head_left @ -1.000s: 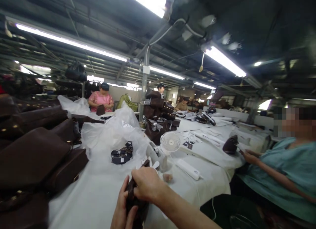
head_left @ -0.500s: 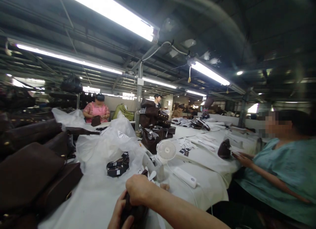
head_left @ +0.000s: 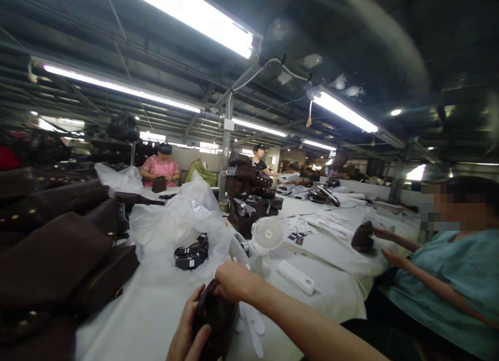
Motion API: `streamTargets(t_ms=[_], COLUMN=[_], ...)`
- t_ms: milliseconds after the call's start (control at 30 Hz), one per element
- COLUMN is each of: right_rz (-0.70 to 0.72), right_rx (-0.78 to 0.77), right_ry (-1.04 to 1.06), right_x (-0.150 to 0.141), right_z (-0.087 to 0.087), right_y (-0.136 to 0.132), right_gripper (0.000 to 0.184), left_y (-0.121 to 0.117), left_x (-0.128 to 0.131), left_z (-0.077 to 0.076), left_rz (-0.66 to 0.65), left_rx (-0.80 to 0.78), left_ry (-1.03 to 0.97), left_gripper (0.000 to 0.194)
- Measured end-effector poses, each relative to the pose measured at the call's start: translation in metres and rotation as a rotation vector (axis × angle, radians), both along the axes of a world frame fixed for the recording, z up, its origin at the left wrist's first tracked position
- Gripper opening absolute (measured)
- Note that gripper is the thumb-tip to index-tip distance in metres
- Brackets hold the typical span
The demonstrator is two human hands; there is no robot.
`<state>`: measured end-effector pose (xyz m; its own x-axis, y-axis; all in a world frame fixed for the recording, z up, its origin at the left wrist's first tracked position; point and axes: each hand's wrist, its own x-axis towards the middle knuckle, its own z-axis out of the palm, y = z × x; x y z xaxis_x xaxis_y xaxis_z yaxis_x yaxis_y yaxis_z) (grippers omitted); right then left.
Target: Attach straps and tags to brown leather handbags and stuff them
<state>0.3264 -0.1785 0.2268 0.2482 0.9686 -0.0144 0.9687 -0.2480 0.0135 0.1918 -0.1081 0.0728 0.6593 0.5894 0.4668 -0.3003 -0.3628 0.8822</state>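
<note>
To work the top edge well, we should brace the brown bag (head_left: 218, 327) firmly yet lightly with 1 hand, since its soft-looking side would probably crease under a hard squeeze. Our left hand (head_left: 190, 324) grips the bag's near side, thumb across its front. Our right hand (head_left: 236, 280) curls at its upper edge; its fingertips are hidden, so we can't tell what they pinch. The bag sits between our 2 hands, above the table (head_left: 117, 319).
</note>
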Motion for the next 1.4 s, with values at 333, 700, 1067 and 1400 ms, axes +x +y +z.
streamTargets(t_ms=[333,700,1067,1400], right_rz=[0.105,0.063,0.119,-0.120], right_rx=[-0.021,-0.048,-0.094,0.190], right_ry=[0.859,1.220,1.149,1.235], right_x=[0.017,0.019,-0.004,-0.010], right_z=[-0.034,-0.055,-0.047,-0.063], right_y=[-0.022,-0.021,-0.019,-0.027], right_gripper=[0.019,0.033,0.030,0.047], left_y=[-0.025,-0.035,-0.016,-0.004], left_x=[0.002,0.004,-0.007,-0.013], left_z=[0.016,0.013,0.018,0.002], left_rz=[0.138,0.192,-0.019,-0.105], left_rx=[0.127,-0.118,-0.060,-0.016], left_ry=[-0.016,0.074,0.069,-0.020], left_gripper=[0.040,0.052,0.048,0.060])
